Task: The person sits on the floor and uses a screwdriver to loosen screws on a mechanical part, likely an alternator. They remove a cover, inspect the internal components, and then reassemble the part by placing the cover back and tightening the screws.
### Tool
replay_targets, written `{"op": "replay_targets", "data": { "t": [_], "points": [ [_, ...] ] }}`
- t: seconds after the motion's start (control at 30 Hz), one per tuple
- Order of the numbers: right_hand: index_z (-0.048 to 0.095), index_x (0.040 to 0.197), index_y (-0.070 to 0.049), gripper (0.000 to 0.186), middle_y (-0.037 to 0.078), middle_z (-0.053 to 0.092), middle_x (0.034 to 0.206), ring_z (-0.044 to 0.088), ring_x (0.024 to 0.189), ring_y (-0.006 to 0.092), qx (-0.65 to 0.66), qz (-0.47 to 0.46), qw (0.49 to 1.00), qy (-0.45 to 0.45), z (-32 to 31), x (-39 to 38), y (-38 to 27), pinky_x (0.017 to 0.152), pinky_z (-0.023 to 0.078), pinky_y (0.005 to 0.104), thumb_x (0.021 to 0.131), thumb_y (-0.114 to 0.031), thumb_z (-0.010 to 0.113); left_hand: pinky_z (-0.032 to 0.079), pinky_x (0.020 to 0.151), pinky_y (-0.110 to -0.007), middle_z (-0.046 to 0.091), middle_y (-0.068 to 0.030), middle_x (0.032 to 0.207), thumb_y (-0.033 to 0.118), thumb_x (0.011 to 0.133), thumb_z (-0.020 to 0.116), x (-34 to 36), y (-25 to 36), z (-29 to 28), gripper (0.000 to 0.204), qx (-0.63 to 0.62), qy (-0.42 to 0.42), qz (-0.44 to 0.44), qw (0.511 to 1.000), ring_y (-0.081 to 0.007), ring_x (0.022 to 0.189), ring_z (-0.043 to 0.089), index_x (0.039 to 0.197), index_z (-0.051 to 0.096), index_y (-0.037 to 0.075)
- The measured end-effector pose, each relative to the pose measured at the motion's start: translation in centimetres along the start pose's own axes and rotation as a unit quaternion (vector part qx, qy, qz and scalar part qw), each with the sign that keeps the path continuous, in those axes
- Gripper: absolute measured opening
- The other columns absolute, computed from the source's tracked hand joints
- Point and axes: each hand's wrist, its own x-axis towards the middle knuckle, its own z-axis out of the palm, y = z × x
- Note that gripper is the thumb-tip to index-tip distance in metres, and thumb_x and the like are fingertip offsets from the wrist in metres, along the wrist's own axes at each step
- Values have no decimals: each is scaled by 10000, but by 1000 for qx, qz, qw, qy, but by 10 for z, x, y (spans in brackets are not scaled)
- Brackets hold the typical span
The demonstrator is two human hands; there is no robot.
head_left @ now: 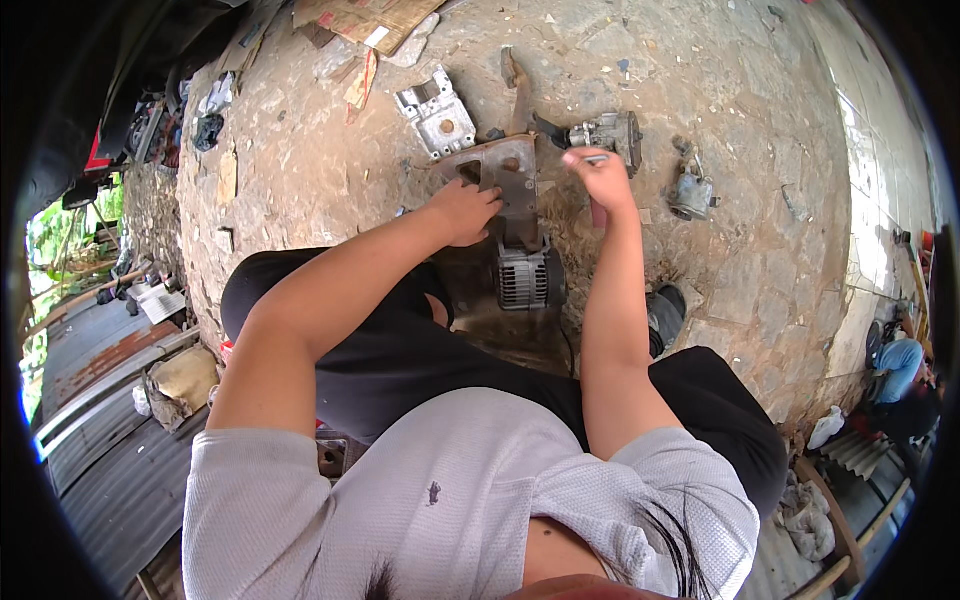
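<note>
On the stone ground the left hand is pressing flat on the rusty bracket — its long axis running away — while the right hand is pinching a thin tool just beside.

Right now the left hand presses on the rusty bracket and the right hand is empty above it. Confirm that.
Not quite. The head view shows the left hand on the rusty bracket, but the right hand is not empty: it grips a small metal tool.
</note>
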Motion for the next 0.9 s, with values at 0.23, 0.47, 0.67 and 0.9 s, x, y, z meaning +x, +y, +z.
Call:
{"op": "replay_targets", "data": {
  "t": [0.23, 0.47, 0.67, 0.9],
  "points": [
    [804, 1031, -25, 230, 49, 776, 894, 668, 843, 145, -17, 7, 1000, 13, 1, 5, 27, 798, 510, 322, 928, -230, 827, 451, 1076, -453, 495, -74, 1575, 422, 933, 714, 8, 6, -14, 673, 16, -47, -21, 999, -274, 1326, 564, 1489, 559, 75],
    [797, 1068, -33, 245, 48, 786, 929, 650, 841, 132, 30, 39, 997, -59, -7, 2, 27, 792, 502, 313, 944, -243, 812, 288, 1241, -508, 395, -118, 1663, 439, 933, 714, 3, 1, -3, 727, 88, 6, 4, 996, -295, 1547, 346, 1539, 527, 83],
    [787, 1084, -25, 264, 50, 784, 919, 628, 811, 145, -16, 44, 994, -94, -18, 7, 32, 771, 504, 321, 949, -251, 805, 268, 1253, -533, 324, -133, 1711, 462, 948, 695, 7, -2, 0, 746, 79, -4, -3, 997, -315, 1575, 304, 1574, 492, 111],
    [782, 1068, -17, 243, 37, 766, 896, 619, 786, 127, 102, 14, 994, 24, -11, 1, 38, 733, 497, 311, 968, -239, 784, 307, 1230, -540, 338, -117, 1705, 464, 950, 692, 6, -4, -4, 731, 75, -9, -6, 997, -316, 1540, 357, 1572, 498, 134]
  ]
}}
